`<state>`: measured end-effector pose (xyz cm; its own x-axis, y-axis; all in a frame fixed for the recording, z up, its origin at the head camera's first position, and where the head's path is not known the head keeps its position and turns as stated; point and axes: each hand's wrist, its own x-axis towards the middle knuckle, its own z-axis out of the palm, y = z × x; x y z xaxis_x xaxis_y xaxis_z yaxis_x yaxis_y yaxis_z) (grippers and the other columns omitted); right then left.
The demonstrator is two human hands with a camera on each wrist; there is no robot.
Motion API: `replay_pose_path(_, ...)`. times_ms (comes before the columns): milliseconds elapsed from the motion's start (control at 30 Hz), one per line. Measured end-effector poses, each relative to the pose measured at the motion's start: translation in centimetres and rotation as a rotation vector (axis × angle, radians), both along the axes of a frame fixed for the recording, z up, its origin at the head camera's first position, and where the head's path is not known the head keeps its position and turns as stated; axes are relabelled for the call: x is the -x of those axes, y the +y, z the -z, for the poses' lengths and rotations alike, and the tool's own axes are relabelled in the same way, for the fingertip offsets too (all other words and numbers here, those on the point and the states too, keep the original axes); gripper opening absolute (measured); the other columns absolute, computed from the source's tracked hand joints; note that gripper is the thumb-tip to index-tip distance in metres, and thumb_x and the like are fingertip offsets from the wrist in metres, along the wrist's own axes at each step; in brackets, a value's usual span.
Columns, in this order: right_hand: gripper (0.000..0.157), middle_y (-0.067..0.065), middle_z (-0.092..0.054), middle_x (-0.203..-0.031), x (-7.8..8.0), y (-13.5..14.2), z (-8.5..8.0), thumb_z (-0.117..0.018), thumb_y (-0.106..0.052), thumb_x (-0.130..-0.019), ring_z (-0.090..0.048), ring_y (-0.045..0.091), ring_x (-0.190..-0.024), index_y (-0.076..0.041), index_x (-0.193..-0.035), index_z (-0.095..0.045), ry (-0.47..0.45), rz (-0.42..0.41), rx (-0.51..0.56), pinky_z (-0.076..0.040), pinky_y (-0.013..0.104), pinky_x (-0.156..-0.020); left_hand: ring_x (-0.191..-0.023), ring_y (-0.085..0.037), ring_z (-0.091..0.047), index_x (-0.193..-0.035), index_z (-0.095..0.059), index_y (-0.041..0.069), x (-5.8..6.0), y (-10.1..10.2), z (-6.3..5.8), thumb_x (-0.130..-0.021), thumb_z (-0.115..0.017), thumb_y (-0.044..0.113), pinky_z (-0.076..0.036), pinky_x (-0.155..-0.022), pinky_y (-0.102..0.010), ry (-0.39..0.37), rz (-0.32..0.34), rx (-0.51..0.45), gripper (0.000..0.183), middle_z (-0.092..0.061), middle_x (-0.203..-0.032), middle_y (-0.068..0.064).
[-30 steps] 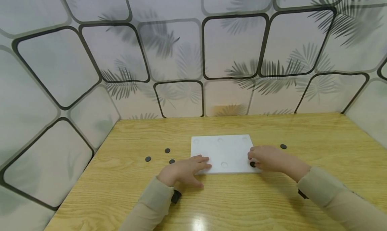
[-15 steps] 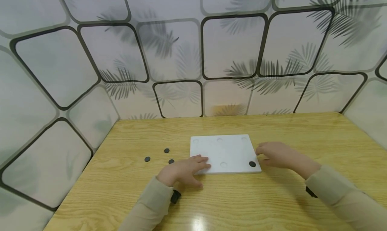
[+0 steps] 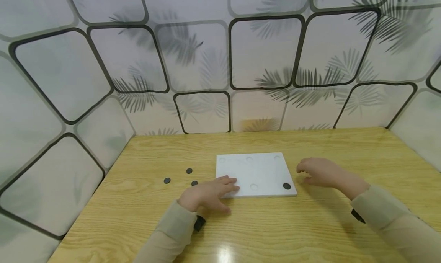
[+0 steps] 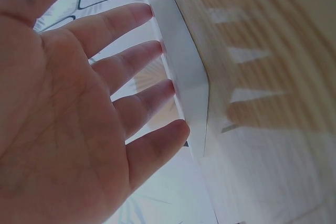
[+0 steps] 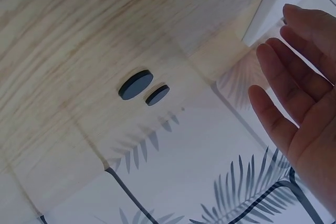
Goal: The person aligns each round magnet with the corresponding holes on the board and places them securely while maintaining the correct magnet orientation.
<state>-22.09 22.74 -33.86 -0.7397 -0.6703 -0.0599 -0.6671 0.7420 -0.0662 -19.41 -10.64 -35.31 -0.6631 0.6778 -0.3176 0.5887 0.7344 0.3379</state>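
Observation:
A white board [image 3: 256, 173] with shallow round recesses lies on the wooden table. In its front right recess sits a black disc [image 3: 287, 186]. My left hand [image 3: 210, 194] rests its spread fingertips on the board's front left part; the left wrist view shows straight fingers [image 4: 139, 56] touching the board's edge [image 4: 184, 66]. Just beyond the board's right side, my right hand [image 3: 320, 173] hovers with loosely bent fingers and holds nothing. The right wrist view shows two black discs, one larger-looking disc [image 5: 136, 84] and another disc [image 5: 157, 95], on the table near that hand.
Left of the board lie three more black discs: a far disc [image 3: 189, 171], a leftmost disc [image 3: 167, 180] and one disc [image 3: 194, 183] partly behind my left hand. A patterned wall [image 3: 262, 56] borders the table [image 3: 241, 232] at the back.
My right hand has let go of the black disc in the front right recess and moved right and away from the board. My left hand stays in place.

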Motion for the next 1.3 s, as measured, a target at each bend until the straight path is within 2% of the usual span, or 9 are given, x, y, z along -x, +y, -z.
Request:
replay_pose_path(433, 0.017, 0.007, -0.059, -0.087, 1.3, 1.3, -0.4, -0.069, -0.008, -0.074, -0.057, 0.024, -0.076, -0.004, -0.089, -0.062, 0.003, 0.036, -0.014, -0.048, 0.037, -0.065, -0.132, -0.017, -0.012, -0.136, -0.038, 0.018, 0.0, 0.2, 0.1, -0.079, -0.065, 0.032, -0.018, -0.104, -0.033, 0.001, 0.000, -0.002, 0.064, -0.021, -0.144, 0.002)
replay_pose_path(733, 0.015, 0.006, -0.059, -0.086, 1.1, 1.8, -0.5, -0.068, -0.007, -0.075, -0.056, 0.022, -0.074, -0.004, -0.088, -0.062, -0.017, 0.060, 0.003, -0.048, 0.035, -0.063, -0.132, -0.017, -0.011, -0.136, -0.037, 0.018, 0.1, 0.2, 0.0, -0.080, -0.064, 0.031, -0.017, -0.104, -0.033, -0.002, 0.002, -0.002, 0.063, -0.020, -0.145, 0.002)
replay_pose_path(1300, 0.011, 0.005, -0.059, -0.080, 1.3, 4.0, 1.0, -0.068, -0.004, -0.073, -0.057, 0.024, -0.072, -0.006, -0.082, -0.061, 0.006, 0.059, -0.009, -0.047, 0.037, -0.062, -0.132, -0.018, -0.013, -0.135, -0.038, 0.017, 0.1, 0.1, -0.2, -0.080, -0.065, 0.031, -0.018, -0.104, -0.033, -0.002, 0.005, -0.001, 0.064, -0.021, -0.144, 0.001)
